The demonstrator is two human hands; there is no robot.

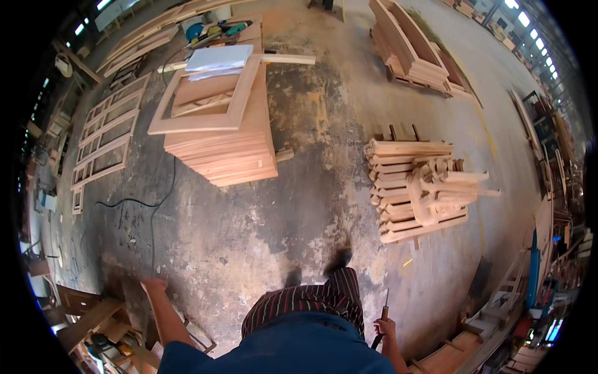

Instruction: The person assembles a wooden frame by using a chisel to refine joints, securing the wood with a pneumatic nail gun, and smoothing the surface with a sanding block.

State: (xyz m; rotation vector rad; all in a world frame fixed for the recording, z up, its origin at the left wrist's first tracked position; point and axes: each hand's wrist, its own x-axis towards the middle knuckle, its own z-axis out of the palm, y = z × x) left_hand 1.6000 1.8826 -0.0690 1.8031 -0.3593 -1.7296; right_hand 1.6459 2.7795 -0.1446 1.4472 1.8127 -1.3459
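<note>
Stained workshop floor (311, 212); at the person's right, the right hand (387, 327) grips a thin-bladed tool (385, 311), long axis near-upright in view, tip pointing up-frame; whether the left hand (154, 285) is closed cannot be told.

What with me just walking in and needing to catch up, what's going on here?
A person in a blue shirt stands on a workshop floor. The right hand holds a thin tool with a wooden handle; nothing shows in the left hand, held out to the side. Ahead, to the left, a wooden frame lies on a stack of wood. Ahead, to the right, is a pile of wooden pieces. Neither hand touches these.
</note>
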